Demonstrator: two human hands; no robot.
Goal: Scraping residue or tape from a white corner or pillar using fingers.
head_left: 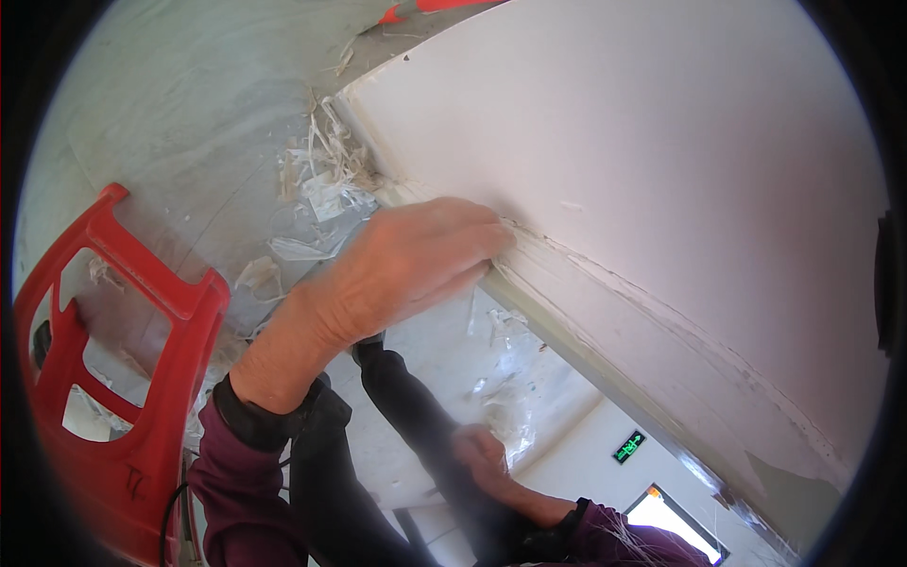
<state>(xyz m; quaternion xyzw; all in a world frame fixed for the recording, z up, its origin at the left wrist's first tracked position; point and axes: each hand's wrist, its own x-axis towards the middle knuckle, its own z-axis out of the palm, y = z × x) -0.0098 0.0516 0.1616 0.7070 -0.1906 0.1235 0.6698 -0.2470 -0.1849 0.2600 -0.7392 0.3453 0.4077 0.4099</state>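
My left hand [420,255] reaches up to the edge of a white wall panel [614,142], its fingers pinched together on a pale strip of tape [605,307]. The strip runs along the panel's edge and looks wrinkled, with a ragged border; thin folds of it fan out from my fingertips. Lower down, my right hand [484,458] rests by my dark-trousered leg, the fingers curled in. It is slightly blurred, and whether anything is inside it is hidden.
A red plastic stool [123,255] stands at the left. Torn tape and film scraps [331,180] are heaped by the panel's corner on the dusty, pale floor [208,85]. Something red [416,8] lies at the top. A green lit sign [628,447] and bright window [675,524] show lower right.
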